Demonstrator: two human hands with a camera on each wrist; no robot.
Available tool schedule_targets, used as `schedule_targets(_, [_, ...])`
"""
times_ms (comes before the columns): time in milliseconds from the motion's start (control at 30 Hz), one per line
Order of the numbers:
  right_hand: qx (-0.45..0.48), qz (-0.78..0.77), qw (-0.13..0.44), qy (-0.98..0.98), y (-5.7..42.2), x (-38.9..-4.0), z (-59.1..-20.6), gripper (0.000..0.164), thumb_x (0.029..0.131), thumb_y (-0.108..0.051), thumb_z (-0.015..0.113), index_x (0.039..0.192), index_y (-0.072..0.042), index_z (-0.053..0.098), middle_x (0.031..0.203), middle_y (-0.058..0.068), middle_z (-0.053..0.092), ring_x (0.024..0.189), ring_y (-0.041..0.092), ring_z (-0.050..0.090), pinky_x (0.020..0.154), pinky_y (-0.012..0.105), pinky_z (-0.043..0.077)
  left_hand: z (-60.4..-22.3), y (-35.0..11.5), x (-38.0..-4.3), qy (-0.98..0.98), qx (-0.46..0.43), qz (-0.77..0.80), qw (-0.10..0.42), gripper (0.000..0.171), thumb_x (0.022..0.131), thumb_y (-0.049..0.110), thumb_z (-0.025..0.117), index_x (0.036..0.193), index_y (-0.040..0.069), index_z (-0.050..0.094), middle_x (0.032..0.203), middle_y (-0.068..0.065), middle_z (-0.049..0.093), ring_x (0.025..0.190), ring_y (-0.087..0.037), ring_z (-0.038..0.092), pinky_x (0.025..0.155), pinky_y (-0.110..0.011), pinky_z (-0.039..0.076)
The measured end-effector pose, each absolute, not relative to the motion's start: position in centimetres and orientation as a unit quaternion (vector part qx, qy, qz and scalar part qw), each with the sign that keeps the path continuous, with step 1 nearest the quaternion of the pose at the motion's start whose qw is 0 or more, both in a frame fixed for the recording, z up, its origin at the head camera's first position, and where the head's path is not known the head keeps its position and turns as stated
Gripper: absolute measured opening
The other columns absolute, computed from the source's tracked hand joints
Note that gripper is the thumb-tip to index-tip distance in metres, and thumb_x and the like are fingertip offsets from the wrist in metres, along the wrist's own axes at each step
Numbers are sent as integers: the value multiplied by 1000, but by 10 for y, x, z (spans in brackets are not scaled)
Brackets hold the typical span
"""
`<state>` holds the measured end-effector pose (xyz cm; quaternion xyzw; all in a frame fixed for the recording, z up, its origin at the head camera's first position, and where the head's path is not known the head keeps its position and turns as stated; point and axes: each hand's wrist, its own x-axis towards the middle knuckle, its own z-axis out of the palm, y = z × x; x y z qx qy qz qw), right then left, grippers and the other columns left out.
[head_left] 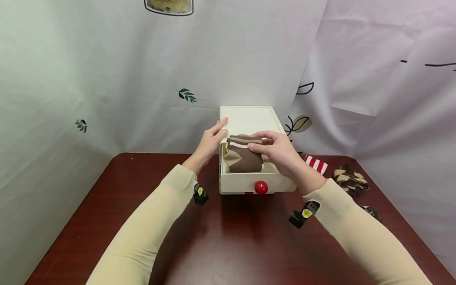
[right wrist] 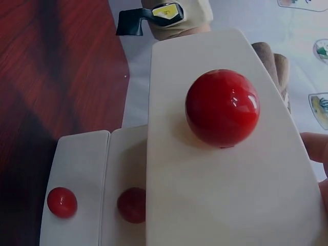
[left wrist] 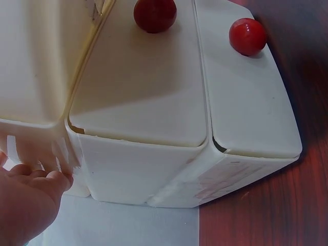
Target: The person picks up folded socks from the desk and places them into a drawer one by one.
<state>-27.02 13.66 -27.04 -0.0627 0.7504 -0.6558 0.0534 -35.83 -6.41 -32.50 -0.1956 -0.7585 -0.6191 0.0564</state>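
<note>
A small white drawer unit (head_left: 250, 117) with round red knobs stands at the back of the table, its top drawer (head_left: 236, 184) pulled out. My right hand (head_left: 279, 150) pinches a folded brown sock (head_left: 245, 161) with a white stripe and a beige patch, thumb in front. The sock stands upright in the drawer opening; whether it touches the drawer floor is hidden. Along the unit's upper left side rests my left hand (head_left: 211, 141), its fingers against the wall, also seen in the left wrist view. The right wrist view shows the drawer's red knob (right wrist: 222, 108) up close.
Right of the unit lie a red-and-white striped piece of fabric (head_left: 316, 164), a brown-and-beige patterned bundle (head_left: 349, 181) and a dark item (head_left: 370, 212) partly behind the right sleeve. Two lower drawers with red knobs (left wrist: 248, 37) are closed. A white curtain (head_left: 138, 78) hangs behind.
</note>
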Motion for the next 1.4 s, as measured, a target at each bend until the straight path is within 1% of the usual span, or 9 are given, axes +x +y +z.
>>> schedule_targets(200, [-76, -613, 76, 783, 134, -272, -271, 38, 83, -10, 70, 116, 0, 56, 103, 15, 58, 78, 17, 60, 64, 31, 52, -325, -63, -359, -754, -200, -623, 56, 48, 95, 25, 48, 142, 19, 41, 148, 1, 32, 140, -15, 13, 110, -31, 16])
schedule_targets(333, [-84, -557, 72, 823, 131, -273, -270, 37, 81, -14, 72, 114, -1, 58, 103, 15, 58, 75, 18, 58, 64, 32, 51, -325, -64, -359, -756, -196, -621, 60, 48, 95, 25, 48, 142, 20, 41, 148, 2, 31, 139, -11, 14, 110, -31, 17])
schedule_targets(533, [-88, -495, 66, 862, 127, -274, -272, 32, 79, -11, 74, 107, -1, 61, 98, 15, 60, 72, 18, 58, 61, 32, 52, -324, -66, -359, -761, -193, -617, 49, 48, 95, 27, 47, 143, 22, 39, 149, 4, 28, 139, -9, 13, 110, -30, 17])
schedule_targets(633, [-89, -474, 78, 873, 125, -276, -273, 31, 79, -9, 73, 106, 0, 61, 94, 15, 62, 72, 18, 58, 59, 31, 51, -322, -66, -357, -757, -190, -624, 39, 48, 95, 25, 47, 142, 20, 39, 149, 3, 27, 139, -10, 12, 110, -31, 17])
schedule_targets(867, [-96, -459, 112, 876, 124, -278, -275, 31, 80, -7, 73, 106, 1, 59, 87, 14, 59, 67, 17, 57, 59, 31, 52, -305, -65, -335, -755, -195, -625, 32, 49, 95, 16, 45, 143, 10, 36, 151, -7, 24, 140, -21, 10, 110, -37, 17])
schedule_targets(933, [-98, -454, 117, 878, 125, -278, -275, 31, 80, -8, 72, 106, 1, 59, 87, 13, 58, 67, 17, 57, 60, 31, 53, -307, -65, -336, -756, -196, -624, 35, 50, 95, 18, 45, 144, 11, 36, 151, -6, 25, 140, -20, 10, 110, -36, 17])
schedule_targets(1133, [-123, -432, 132, 884, 133, -277, -270, 35, 82, -14, 71, 112, 0, 59, 101, 17, 63, 81, 22, 62, 69, 37, 54, -329, -62, -358, -760, -190, -619, 47, 49, 94, 28, 47, 142, 23, 40, 149, 5, 28, 139, -8, 13, 109, -31, 18])
schedule_targets(1267, [-135, -411, 117, 894, 141, -272, -262, 38, 85, -18, 68, 117, -1, 58, 110, 18, 63, 94, 26, 62, 74, 40, 52, -328, -62, -358, -760, -192, -619, 45, 49, 94, 28, 46, 143, 23, 39, 150, 5, 27, 138, -7, 13, 110, -31, 18])
schedule_targets(1400, [-134, -415, 109, 893, 148, -267, -255, 37, 87, -19, 65, 119, -1, 57, 114, 19, 62, 99, 31, 61, 78, 43, 51, -327, -64, -359, -756, -197, -623, 43, 49, 95, 28, 46, 143, 23, 38, 150, 5, 26, 139, -7, 11, 110, -32, 17])
